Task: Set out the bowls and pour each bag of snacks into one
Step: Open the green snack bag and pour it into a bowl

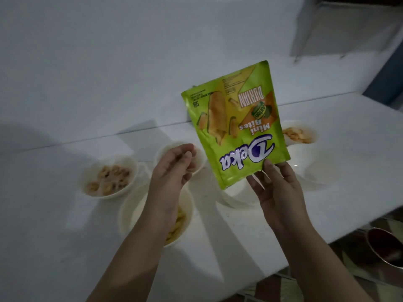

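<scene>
My right hand (275, 188) pinches the lower edge of a green Deka Mini Bites snack bag (234, 125), held upside down above the white table (65, 247). Under the bag a white bowl (237, 192) shows only part of its rim. My left hand (174, 171) hovers beside the bag with loosely curled fingers and holds nothing. Several white bowls stand around: one with ring-shaped snacks (108, 176) at left, one with yellow sticks (130, 214) beneath my left forearm, one behind my left hand (165, 149), and one with crackers (298, 132) at right.
Another white bowl (305, 160) stands by the cracker bowl. The table meets a white wall at the back. Its right edge drops to a patterned floor where a dark metal bowl (386, 247) lies. A grey cabinet (349, 29) stands top right.
</scene>
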A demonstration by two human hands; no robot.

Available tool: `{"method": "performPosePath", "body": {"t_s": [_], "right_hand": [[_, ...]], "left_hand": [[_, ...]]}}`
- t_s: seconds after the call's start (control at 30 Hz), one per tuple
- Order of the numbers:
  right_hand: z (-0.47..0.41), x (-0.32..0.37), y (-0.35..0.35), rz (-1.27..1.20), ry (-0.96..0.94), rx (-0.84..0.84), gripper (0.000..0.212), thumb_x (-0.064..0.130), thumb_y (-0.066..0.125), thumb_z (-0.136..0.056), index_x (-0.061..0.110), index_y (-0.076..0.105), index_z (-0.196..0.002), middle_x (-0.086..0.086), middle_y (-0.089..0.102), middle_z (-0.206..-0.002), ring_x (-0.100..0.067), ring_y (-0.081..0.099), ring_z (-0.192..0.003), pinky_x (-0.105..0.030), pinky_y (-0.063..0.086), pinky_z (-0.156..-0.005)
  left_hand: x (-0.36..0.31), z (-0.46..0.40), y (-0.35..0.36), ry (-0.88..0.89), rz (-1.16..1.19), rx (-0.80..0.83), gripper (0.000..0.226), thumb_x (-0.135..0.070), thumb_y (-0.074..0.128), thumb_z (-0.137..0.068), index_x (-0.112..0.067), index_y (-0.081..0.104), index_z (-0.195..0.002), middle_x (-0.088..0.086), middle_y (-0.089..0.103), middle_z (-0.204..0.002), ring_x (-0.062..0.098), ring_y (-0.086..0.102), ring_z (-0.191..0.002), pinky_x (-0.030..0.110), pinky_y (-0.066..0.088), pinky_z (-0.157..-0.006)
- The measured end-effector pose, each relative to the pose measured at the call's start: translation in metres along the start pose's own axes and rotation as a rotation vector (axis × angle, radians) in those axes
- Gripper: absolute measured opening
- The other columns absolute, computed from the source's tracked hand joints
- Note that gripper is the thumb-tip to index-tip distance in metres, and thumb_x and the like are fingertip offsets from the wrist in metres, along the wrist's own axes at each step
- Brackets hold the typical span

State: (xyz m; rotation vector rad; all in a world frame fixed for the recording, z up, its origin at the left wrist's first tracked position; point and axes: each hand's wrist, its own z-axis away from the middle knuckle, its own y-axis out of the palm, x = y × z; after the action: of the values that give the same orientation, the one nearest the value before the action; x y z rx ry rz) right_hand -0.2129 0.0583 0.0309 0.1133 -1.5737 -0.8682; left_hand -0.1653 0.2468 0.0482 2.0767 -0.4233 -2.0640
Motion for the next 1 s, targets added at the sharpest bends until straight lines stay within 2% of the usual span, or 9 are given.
{"method": "performPosePath", "body": {"t_s": [0.2, 0.43, 0.57, 0.73, 0.8, 0.9, 1.0], "right_hand": [[-0.019, 0.09, -0.104, -0.061, -0.106, -0.167, 0.013, 0.006, 0.054, -0.098, 0.015, 0.062, -0.094, -0.006, 0.071, -0.097, -0.02, 0.068, -0.087, -0.035, 0.06, -0.077], [-0.02, 0.185, -0.24, -0.117, -0.224, -0.344, 0.013, 0.006, 0.055, -0.098, 0.016, 0.057, -0.09, -0.004, 0.071, -0.093, -0.016, 0.07, -0.081, -0.033, 0.061, -0.076], [-0.01, 0.23, -0.312, -0.146, -0.296, -0.514, 0.015, 0.005, 0.054, -0.098, 0.016, 0.055, -0.088, -0.005, 0.07, -0.089, -0.014, 0.071, -0.072, -0.028, 0.06, -0.063], [0.004, 0.26, -0.387, -0.13, -0.41, -0.747, 0.008, 0.005, 0.054, -0.099, 0.012, 0.056, -0.098, 0.0, 0.07, -0.079, -0.009, 0.069, -0.065, -0.023, 0.058, -0.057], [0.009, 0.266, -0.419, -0.13, -0.442, -0.833, 0.008, 0.005, 0.054, -0.099, 0.01, 0.054, -0.105, -0.004, 0.068, -0.085, -0.011, 0.068, -0.068, -0.024, 0.058, -0.059], [0.013, 0.274, -0.465, -0.119, -0.457, -0.941, 0.004, 0.007, 0.056, -0.099, 0.009, 0.053, -0.102, -0.015, 0.062, -0.1, -0.021, 0.064, -0.083, -0.026, 0.059, -0.064], [0.011, 0.285, -0.51, -0.114, -0.473, -1.021, 0.003, 0.008, 0.056, -0.099, 0.01, 0.055, -0.097, -0.015, 0.063, -0.102, -0.021, 0.064, -0.083, -0.027, 0.059, -0.066]], "left_hand": [[0.028, 0.0, 0.139, -0.042, 0.056, 0.155, 0.016, -0.01, 0.055, -0.096, -0.021, 0.064, -0.088, -0.009, 0.066, -0.079, 0.009, 0.055, -0.071, 0.026, 0.041, -0.072], [0.079, 0.029, 0.308, -0.121, 0.086, 0.379, 0.018, -0.007, 0.053, -0.097, -0.018, 0.062, -0.087, -0.007, 0.062, -0.077, 0.01, 0.053, -0.068, 0.025, 0.04, -0.069], [0.113, 0.048, 0.39, -0.193, 0.05, 0.51, 0.019, -0.007, 0.052, -0.097, -0.019, 0.062, -0.086, -0.009, 0.062, -0.074, 0.01, 0.052, -0.067, 0.024, 0.04, -0.068], [0.157, 0.069, 0.477, -0.261, -0.037, 0.684, 0.016, -0.008, 0.052, -0.097, -0.017, 0.062, -0.089, -0.006, 0.061, -0.077, 0.011, 0.052, -0.068, 0.026, 0.041, -0.069], [0.175, 0.076, 0.51, -0.283, -0.064, 0.746, 0.015, -0.008, 0.052, -0.097, -0.016, 0.061, -0.09, -0.005, 0.061, -0.078, 0.011, 0.052, -0.068, 0.026, 0.041, -0.068], [0.206, 0.084, 0.557, -0.33, -0.084, 0.825, 0.017, -0.008, 0.052, -0.098, -0.018, 0.061, -0.087, -0.006, 0.061, -0.076, 0.01, 0.051, -0.065, 0.024, 0.041, -0.065], [0.246, 0.087, 0.604, -0.364, -0.118, 0.887, 0.019, -0.008, 0.052, -0.097, -0.019, 0.061, -0.086, -0.008, 0.061, -0.072, 0.009, 0.051, -0.064, 0.024, 0.042, -0.063]]}}
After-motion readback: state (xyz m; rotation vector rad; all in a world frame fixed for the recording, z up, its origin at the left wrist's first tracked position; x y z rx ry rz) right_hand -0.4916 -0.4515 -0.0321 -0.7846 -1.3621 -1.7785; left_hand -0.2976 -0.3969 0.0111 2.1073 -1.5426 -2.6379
